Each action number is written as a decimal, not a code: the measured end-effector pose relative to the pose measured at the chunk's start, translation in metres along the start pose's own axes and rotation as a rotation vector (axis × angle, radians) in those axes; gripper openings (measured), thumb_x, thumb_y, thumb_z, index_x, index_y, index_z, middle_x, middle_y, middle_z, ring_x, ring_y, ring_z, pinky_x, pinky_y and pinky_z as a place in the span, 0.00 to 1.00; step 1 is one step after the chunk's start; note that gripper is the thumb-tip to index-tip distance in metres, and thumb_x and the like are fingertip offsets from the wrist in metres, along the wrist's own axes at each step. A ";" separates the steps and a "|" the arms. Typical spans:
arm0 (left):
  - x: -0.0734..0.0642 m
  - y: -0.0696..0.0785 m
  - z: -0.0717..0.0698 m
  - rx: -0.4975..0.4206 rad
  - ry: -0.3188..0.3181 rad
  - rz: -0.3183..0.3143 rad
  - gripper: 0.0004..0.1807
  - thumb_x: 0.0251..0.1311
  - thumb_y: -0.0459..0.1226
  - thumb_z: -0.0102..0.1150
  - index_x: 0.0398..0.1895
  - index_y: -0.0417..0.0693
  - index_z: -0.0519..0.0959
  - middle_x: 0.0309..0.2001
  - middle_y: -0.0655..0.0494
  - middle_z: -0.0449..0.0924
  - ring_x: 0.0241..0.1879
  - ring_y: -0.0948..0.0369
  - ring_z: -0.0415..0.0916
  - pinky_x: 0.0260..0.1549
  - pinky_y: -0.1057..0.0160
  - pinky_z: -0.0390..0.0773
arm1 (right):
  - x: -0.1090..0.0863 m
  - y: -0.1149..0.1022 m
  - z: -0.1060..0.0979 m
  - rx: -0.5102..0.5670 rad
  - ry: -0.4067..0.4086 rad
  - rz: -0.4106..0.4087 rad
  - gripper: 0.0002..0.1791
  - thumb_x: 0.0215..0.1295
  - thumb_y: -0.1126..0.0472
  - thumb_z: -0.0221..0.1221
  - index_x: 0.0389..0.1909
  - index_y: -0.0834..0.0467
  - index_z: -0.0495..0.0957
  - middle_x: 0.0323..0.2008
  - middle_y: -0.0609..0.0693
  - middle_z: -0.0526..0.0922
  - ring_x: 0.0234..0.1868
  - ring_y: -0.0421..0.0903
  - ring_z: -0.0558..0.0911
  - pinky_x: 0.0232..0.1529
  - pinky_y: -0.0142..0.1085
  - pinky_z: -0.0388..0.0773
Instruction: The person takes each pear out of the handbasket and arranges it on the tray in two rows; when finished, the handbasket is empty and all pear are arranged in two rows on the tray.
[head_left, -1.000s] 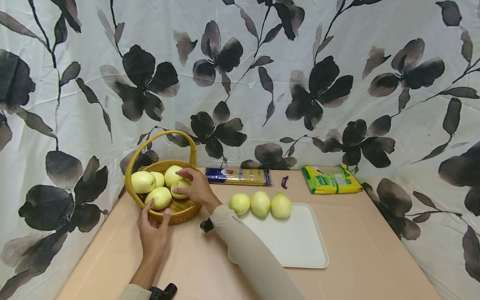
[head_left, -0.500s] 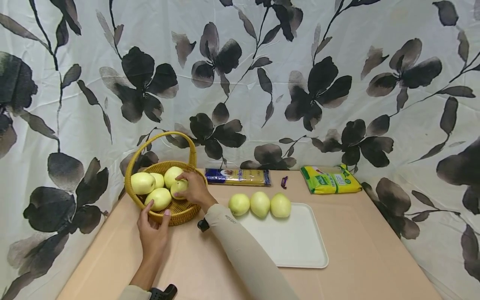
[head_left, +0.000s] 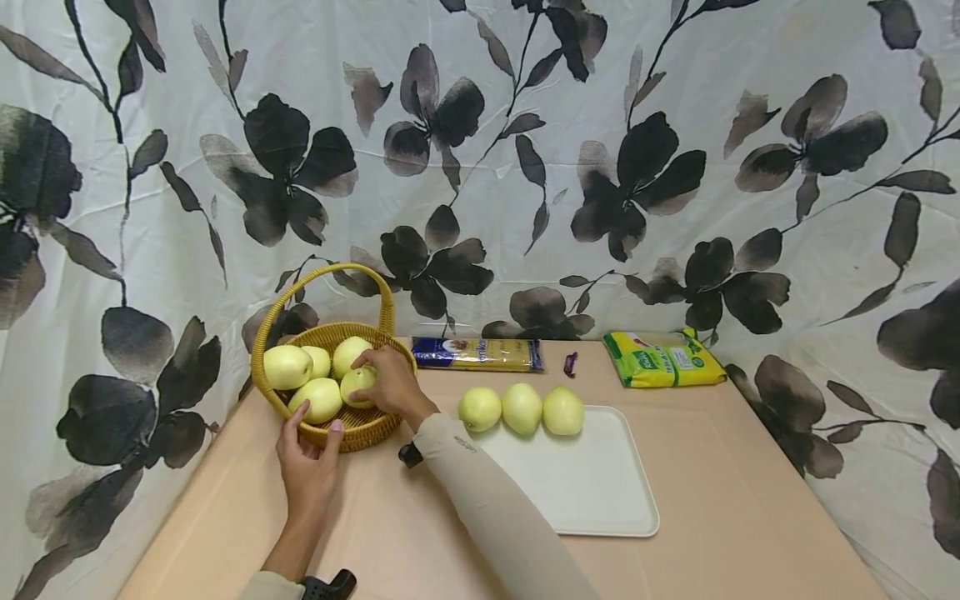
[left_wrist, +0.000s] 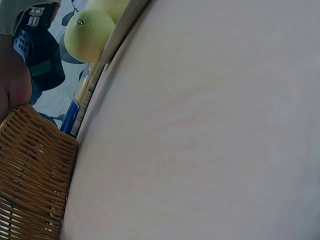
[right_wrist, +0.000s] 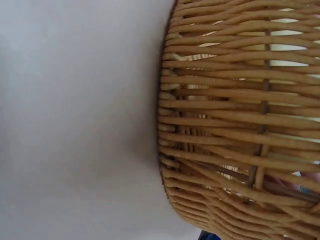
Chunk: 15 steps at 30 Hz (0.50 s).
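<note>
At the left of the table stands a yellow wicker basket (head_left: 371, 432) with a tall arched handle, holding several pale green pears. My left hand (head_left: 309, 467) holds the front of the basket, a fingertip over the rim and the thumb against its outer wall. Reaching in from the right, my right hand (head_left: 393, 385) grips a pear (head_left: 356, 385) at the basket's right side; part of the fruit is hidden behind the fingers. The basket's woven wall (right_wrist: 225, 110) fills the right of the right wrist view, and its corner (left_wrist: 37, 170) shows in the left wrist view.
Three pears (head_left: 522, 410) sit in a row along the back edge of a white tray (head_left: 592, 492), right of the basket. Behind lie a blue and yellow pasta packet (head_left: 480, 354), a small purple wrapped sweet (head_left: 571, 365) and a yellow-green packet (head_left: 663, 360), near the floral cloth (head_left: 525, 275).
My right hand has drawn in around the pear and sunk slightly, shifting the fruit a little down and left. My left hand stays at the basket's front.
</note>
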<state>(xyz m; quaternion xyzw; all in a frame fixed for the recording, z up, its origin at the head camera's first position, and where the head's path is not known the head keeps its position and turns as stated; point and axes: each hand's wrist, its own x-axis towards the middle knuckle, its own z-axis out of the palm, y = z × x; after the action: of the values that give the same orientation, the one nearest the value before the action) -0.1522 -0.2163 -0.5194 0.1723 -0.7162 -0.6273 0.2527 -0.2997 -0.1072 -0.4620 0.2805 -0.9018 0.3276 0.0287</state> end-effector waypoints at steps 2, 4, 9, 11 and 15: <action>0.000 0.000 0.000 0.001 -0.001 0.000 0.39 0.76 0.40 0.62 0.85 0.57 0.57 0.81 0.41 0.46 0.80 0.41 0.54 0.76 0.35 0.63 | -0.002 0.001 0.000 0.027 0.020 -0.006 0.26 0.52 0.48 0.82 0.53 0.44 0.88 0.52 0.44 0.84 0.55 0.41 0.81 0.58 0.32 0.78; 0.000 0.000 0.000 0.002 -0.001 0.001 0.39 0.76 0.40 0.62 0.85 0.57 0.57 0.81 0.41 0.46 0.80 0.41 0.54 0.76 0.35 0.62 | -0.003 0.002 0.000 0.080 0.044 -0.011 0.26 0.52 0.49 0.83 0.53 0.44 0.88 0.52 0.44 0.84 0.55 0.41 0.82 0.57 0.31 0.79; -0.003 0.009 0.000 -0.005 0.000 0.001 0.39 0.76 0.39 0.62 0.85 0.54 0.58 0.81 0.41 0.47 0.79 0.41 0.55 0.76 0.35 0.63 | -0.003 0.010 0.002 0.325 0.110 -0.046 0.26 0.52 0.55 0.83 0.53 0.48 0.88 0.51 0.47 0.83 0.53 0.40 0.83 0.54 0.27 0.80; -0.003 0.008 0.000 -0.002 0.001 0.000 0.39 0.76 0.39 0.62 0.85 0.55 0.58 0.81 0.42 0.47 0.79 0.41 0.56 0.76 0.36 0.63 | -0.004 0.012 0.002 0.400 0.123 -0.048 0.25 0.53 0.57 0.83 0.53 0.50 0.88 0.50 0.47 0.83 0.51 0.38 0.82 0.53 0.26 0.80; 0.000 -0.001 -0.001 0.020 0.008 0.000 0.39 0.75 0.42 0.63 0.85 0.59 0.58 0.81 0.45 0.48 0.78 0.43 0.58 0.76 0.41 0.66 | -0.005 0.011 -0.001 0.466 0.120 -0.019 0.24 0.54 0.57 0.82 0.52 0.49 0.88 0.50 0.46 0.83 0.50 0.35 0.82 0.55 0.30 0.83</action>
<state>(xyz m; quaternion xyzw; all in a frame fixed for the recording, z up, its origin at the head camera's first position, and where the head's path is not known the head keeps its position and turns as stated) -0.1519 -0.2170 -0.5202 0.1773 -0.7215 -0.6195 0.2537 -0.3016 -0.0978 -0.4685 0.2681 -0.7957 0.5427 0.0196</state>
